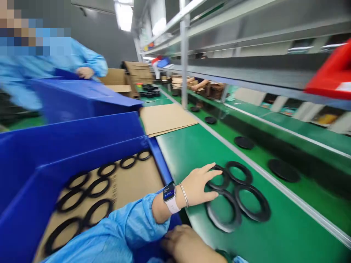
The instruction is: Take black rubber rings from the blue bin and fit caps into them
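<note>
The left hand (197,187) reaches out over the green table (274,233), fingers spread and slightly curved, fingertips resting on the near edge of a cluster of four black rings (237,195). The hand pinches nothing; the fingers lie flat across the two nearer rings, while the two farther rings lie just beyond the fingertips, toward the conveyor rail. The rings lie flat on the table, touching or overlapping one another. A smartwatch (170,193) and a thin bracelet (184,194) sit on the wrist, above a light blue sleeve (123,233).

The right hand (189,245) shows only in part at the bottom edge, below the left wrist and near the corner of the blue bin (82,146); it is blurred and cut off, so I cannot tell whether it is spread or closed.

Left of the hands, the blue bin holds a cardboard sheet (134,182) with more black rings (97,188) laid flat in rows. Beyond it, flat cardboard (167,118) lies on the table. Black discs (283,170) lie spaced along the conveyor belt (263,160) to the right. At upper left, another person in a light blue coat (55,62) rests a hand (85,72) on a second blue bin (82,98).
</note>
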{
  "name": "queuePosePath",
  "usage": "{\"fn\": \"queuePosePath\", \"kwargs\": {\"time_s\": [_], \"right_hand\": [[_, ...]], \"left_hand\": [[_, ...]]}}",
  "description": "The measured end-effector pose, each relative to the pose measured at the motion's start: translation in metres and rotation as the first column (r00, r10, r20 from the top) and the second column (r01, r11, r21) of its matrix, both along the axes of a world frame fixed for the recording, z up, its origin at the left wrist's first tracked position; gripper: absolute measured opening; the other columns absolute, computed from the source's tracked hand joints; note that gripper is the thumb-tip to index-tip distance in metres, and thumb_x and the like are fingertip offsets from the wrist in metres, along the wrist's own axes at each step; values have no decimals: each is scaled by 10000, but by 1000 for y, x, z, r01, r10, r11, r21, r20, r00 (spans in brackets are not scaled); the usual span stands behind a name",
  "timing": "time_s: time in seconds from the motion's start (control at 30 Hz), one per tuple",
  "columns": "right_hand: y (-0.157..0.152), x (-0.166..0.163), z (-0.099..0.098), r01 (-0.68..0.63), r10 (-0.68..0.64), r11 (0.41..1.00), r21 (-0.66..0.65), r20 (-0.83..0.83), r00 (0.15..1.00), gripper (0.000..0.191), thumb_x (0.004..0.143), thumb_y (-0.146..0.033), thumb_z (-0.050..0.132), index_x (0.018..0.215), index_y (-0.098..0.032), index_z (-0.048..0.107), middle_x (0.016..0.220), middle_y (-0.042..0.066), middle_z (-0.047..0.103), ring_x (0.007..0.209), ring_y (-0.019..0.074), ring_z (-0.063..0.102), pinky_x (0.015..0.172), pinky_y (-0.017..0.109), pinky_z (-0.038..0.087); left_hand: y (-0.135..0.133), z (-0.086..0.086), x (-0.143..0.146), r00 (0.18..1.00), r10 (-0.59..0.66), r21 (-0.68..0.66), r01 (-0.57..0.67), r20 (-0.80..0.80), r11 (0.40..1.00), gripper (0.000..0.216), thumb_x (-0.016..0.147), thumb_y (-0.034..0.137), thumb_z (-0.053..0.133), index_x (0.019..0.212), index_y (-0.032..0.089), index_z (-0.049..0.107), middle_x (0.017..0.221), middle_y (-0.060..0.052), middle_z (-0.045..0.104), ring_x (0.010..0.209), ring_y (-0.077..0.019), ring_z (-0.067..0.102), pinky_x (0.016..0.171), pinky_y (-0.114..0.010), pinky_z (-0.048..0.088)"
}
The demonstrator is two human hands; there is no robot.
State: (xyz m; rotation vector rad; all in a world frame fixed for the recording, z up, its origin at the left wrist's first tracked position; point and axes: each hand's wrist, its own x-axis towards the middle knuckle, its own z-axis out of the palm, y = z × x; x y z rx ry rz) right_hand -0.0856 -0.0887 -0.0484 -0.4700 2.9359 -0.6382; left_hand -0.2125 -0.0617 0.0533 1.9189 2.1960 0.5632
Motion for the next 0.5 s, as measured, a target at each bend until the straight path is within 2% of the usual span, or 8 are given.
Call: {"fn": "queuePosePath", "kwargs": {"time_s": [0.07,0.1,0.17,0.23,0.3,0.37,0.43,0.5], "right_hand": [[3,6,-1,-12,10,1000,23,87,996,494,777,-443,837,1203,-225,714,1215,75,718,1035,339,693,915,428,583],[5,8,-3,-9,7,1000,18,110,994,492,804,-404,818,1249,-230,697,1257,78,700,1071,345,682,954,456,571],[8,14,-10,-2,3,1000,-10,100,995,459,848,-334,772,1288,-240,682,1287,73,685,1099,343,674,989,485,560],[11,20,-18,-5,6,1000,-16,51,999,457,847,-293,757,1294,-234,681,1276,77,691,1083,342,681,977,497,571],[13,25,-26,-36,36,999,6,-7,999,474,831,-268,765,1295,-223,681,1260,83,698,1055,342,696,941,490,597],[18,27,-30,-84,86,996,38,-56,995,482,832,-241,757,1306,-218,672,1262,77,698,1043,329,709,913,460,620],[23,27,-32,-126,132,989,71,-88,987,490,849,-210,730,1332,-225,651,1282,61,689,1045,304,715,901,425,632],[28,25,-29,-151,162,983,103,-106,981,505,858,-180,705,1355,-230,631,1291,50,684,1040,282,720,888,396,639]], "left_hand": [[-40,-16,-42,971,238,-32,-238,1,971,642,954,473,609,1526,314,362,1608,-15,369,1436,-152,400,1202,-277,339],[-65,-26,-67,929,371,-71,-371,-12,926,577,981,432,581,1502,261,401,1563,-53,429,1401,-170,443,1187,-314,371],[-124,-49,-114,785,615,-175,-617,-73,767,501,988,354,589,1440,177,468,1465,-127,512,1310,-256,528,1120,-470,442],[-189,-70,-151,598,782,-283,-792,-177,541,425,958,348,645,1325,151,564,1362,-137,571,1224,-287,575,1045,-519,489],[-250,-88,-175,431,855,-350,-878,-288,325,386,940,363,672,1255,152,602,1285,-120,600,1151,-280,603,983,-499,524],[-297,-103,-187,302,869,-352,-922,-393,161,416,937,367,672,1281,151,584,1320,-126,570,1175,-294,579,999,-525,506],[-326,-116,-191,236,853,-326,-942,-465,84,465,935,358,671,1338,162,546,1394,-138,517,1230,-314,539,1032,-551,476],[-334,-125,-194,241,833,-296,-950,-498,98,495,933,340,673,1373,170,523,1450,-143,471,1273,-325,507,1055,-556,455]]}}
